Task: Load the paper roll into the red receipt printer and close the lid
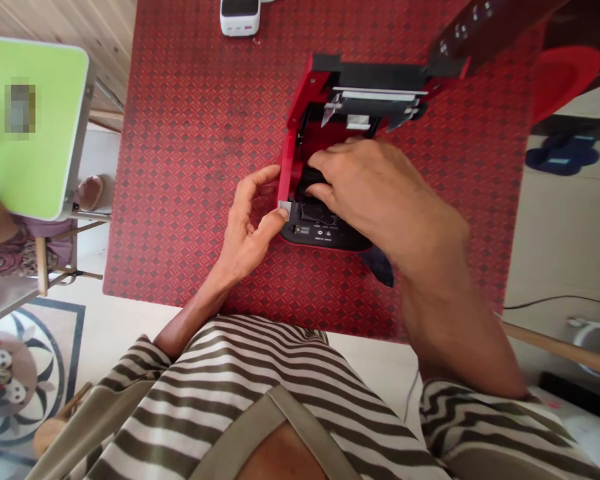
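A red and black label printer stands on the table with its lid raised at the far side. My left hand grips its left wall, thumb on the grey piece at the front corner and fingers along the outer side. Inside the open body is my right hand, its fingers bent down and closed. Their tips are partly hidden, and what they hold, if anything, does not show. A dark blue cloth-like piece sticks out under my right wrist, beside the printer's front edge.
Red patterned covering lies over the table. At its far edge sits a small white device. To the left is a green-topped table, with part of a person beside it. A red round seat and blue slippers are on the right.
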Motion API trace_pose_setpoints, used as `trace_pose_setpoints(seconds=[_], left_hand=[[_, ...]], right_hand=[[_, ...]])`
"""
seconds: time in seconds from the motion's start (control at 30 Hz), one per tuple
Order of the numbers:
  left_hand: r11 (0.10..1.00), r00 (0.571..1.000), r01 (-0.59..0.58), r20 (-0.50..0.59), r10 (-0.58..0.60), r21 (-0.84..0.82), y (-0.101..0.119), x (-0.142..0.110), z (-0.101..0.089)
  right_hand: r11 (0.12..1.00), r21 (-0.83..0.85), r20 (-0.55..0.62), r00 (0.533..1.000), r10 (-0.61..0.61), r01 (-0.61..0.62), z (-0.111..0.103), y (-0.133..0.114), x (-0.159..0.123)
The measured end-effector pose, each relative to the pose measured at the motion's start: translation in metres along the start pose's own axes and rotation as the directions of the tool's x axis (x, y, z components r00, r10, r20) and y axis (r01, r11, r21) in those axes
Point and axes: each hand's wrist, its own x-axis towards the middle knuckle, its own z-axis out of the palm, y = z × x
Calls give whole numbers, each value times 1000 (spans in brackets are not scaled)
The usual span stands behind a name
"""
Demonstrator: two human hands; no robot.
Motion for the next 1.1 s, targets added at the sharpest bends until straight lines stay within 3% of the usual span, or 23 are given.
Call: trace_pose_setpoints(seconds=[0.07, 0.2, 0.3, 0.5, 0.57, 0.7, 0.8, 0.87, 0.93, 1.07, 1.1], left_hand=[[1000, 1000, 8, -13, -9, -24, 0, 0, 1], [999, 999, 32, -32, -34, -43, -2, 0, 3], [998, 998, 42, -43, -44, -47, -2, 1, 3], [996, 996, 84, -5, -84, -32, 7, 4, -2], [996, 997, 82, 3, -82, -33, 8, 4, -2], [997, 998, 60, -11, -60, -43, 5, 3, -2], [999, 999, 44, -9, -44, -32, 0, 2, -3], [999, 999, 47, 0, -47, -17, -2, 3, -5], [999, 999, 37, 6, -37, -14, -3, 3, -6], [1000, 1000, 25, 6, -25, -18, -2, 6, -8], [999, 1000, 29, 3, -29, -15, -2, 6, -8]], right_hand=[[998, 57, -9, 1000, -12, 13, 11, 7, 3], [959, 280, -156, 988, 0, 44, 38, 27, 12], [950, 296, -200, 979, -39, 99, 41, 34, 14], [981, 193, -47, 999, -23, 31, -11, 13, 1], [984, 179, -45, 999, 7, 1, -26, 6, -7], [978, 204, -198, 980, 5, 36, -44, 6, -32], [923, 364, -318, 948, -3, 125, -49, 25, -54], [851, 504, -385, 920, 70, 146, -43, 47, -63], [802, 582, -466, 863, 196, 133, -27, 74, -67], [729, 679, -542, 730, 416, 88, 24, 130, -60], [714, 693, -547, 715, 435, 96, 37, 142, -56]])
